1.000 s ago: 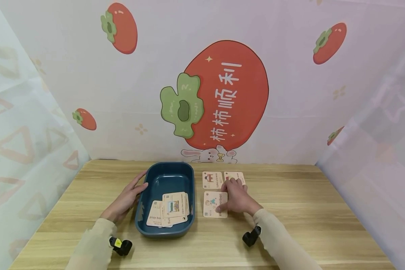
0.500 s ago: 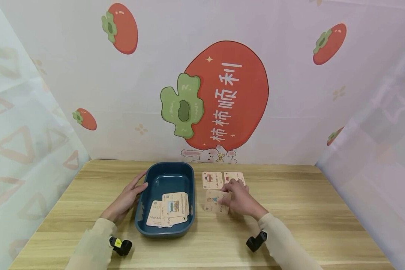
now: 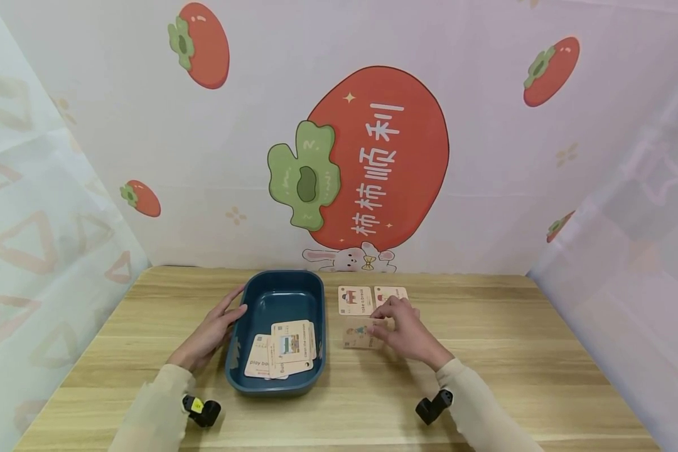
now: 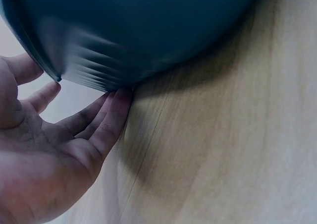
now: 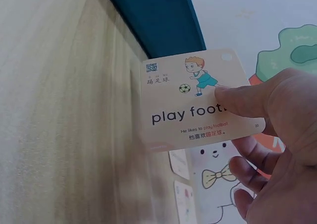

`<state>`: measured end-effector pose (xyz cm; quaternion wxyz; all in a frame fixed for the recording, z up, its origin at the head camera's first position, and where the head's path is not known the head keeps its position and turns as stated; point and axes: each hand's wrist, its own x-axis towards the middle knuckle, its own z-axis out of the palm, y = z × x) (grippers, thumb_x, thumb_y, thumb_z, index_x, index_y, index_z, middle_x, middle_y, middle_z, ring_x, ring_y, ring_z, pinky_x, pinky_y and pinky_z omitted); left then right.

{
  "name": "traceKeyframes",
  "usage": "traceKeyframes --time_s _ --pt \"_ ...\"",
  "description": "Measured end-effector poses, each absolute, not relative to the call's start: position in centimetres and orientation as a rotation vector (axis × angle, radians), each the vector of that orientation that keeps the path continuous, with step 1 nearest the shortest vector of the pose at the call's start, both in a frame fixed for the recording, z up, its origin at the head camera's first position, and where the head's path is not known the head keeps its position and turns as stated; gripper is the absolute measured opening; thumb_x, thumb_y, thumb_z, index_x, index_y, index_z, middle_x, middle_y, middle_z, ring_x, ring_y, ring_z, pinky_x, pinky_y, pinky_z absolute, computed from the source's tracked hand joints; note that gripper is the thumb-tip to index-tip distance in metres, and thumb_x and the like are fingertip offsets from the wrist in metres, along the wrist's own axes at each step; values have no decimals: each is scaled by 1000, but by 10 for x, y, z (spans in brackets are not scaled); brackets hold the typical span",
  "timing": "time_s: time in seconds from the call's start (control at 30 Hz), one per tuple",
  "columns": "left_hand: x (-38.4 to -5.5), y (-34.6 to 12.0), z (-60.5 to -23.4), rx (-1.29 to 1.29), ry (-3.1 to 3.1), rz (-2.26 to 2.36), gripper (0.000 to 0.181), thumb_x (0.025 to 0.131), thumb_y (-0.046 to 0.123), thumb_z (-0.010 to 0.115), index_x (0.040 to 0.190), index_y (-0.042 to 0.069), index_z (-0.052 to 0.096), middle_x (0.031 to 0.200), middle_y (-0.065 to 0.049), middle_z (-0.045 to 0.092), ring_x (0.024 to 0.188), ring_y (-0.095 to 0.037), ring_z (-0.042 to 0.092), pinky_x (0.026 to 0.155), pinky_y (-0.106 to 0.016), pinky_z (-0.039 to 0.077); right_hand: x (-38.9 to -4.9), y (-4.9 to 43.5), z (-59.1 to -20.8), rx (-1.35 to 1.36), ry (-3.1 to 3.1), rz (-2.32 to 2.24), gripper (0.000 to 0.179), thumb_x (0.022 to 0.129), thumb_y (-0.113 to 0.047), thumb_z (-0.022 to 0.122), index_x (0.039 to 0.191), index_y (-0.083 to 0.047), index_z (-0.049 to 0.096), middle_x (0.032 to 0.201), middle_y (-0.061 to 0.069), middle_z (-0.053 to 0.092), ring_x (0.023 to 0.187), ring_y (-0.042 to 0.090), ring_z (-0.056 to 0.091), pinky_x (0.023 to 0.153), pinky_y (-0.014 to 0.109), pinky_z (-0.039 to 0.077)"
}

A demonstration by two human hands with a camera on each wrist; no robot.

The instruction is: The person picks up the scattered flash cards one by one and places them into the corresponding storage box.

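My right hand (image 3: 407,331) pinches a flashcard (image 5: 171,92) between thumb and fingers. It reads "play football" under a drawing of a child kicking a ball, and my thumb covers the end of the word. The card is tilted above the table, just right of the blue tray (image 3: 254,367). At the tray's left side, my left hand (image 3: 217,326) rests with fairly straight fingers against the outer wall, its thumb at the rim. Several overlapping cards (image 3: 292,345) lie in the tray's near half, the top one reading "clean the classroom".
Behind the held card, a "take a break" card (image 3: 355,301) and another card (image 3: 391,295), partly covered by my right hand, lie side by side on the wooden table (image 3: 486,351). A printed cloth backdrop (image 3: 463,238) stands along the table's far edge.
The football card lay flat on the table in front of the other two cards; my right hand has lifted and tilted it. My left hand and the tray have stayed put.
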<state>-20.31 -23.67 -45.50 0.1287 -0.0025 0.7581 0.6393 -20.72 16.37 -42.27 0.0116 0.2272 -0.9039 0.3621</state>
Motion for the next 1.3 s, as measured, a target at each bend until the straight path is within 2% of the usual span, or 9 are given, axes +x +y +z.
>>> traceKeyframes --time_s 0.27,0.5,0.77,0.97,1.13,1.3 --pt "-203 -237 -455 -17 2197 1859 68 109 42 44 165 29 8 161 -25 27 146 -47 30 118 -63 19 -208 165 -407 771 -2753 1107 5 91 -16 78 88 -13 75 94 -4 58 96 20 52 96 58 28" --pt "-202 -236 -455 -12 2202 1867 68 109 43 44 165 28 8 161 -26 28 145 -47 31 118 -63 20 -207 166 -389 786 -2700 1105 4 90 -14 79 91 -12 75 99 0 60 99 29 51 84 45 37" --pt "-201 -236 -455 -11 2209 1866 67 109 42 44 165 28 9 160 -26 29 145 -47 31 117 -64 21 -207 162 -379 823 -2640 1101 9 88 -12 81 86 -16 73 96 -4 57 96 22 49 78 41 41" --pt "-201 -235 -455 -12 2212 1863 67 109 42 44 165 29 9 160 -26 30 145 -47 32 117 -64 22 -205 149 -375 853 -2622 1135 7 87 -13 82 90 -14 75 93 -6 56 99 20 48 82 47 44" --pt "-201 -235 -454 -14 2213 1863 67 109 42 44 165 29 10 159 -26 30 144 -47 34 117 -64 22 -202 131 -373 882 -2634 1173 7 89 -17 81 95 -15 76 94 -7 56 102 21 48 84 43 43" --pt "-200 -235 -453 -18 2210 1865 67 109 42 44 165 29 10 159 -25 31 144 -46 35 117 -63 22 -198 110 -371 919 -2645 1201 5 91 -18 79 93 -17 75 95 -7 55 104 18 45 87 44 39"
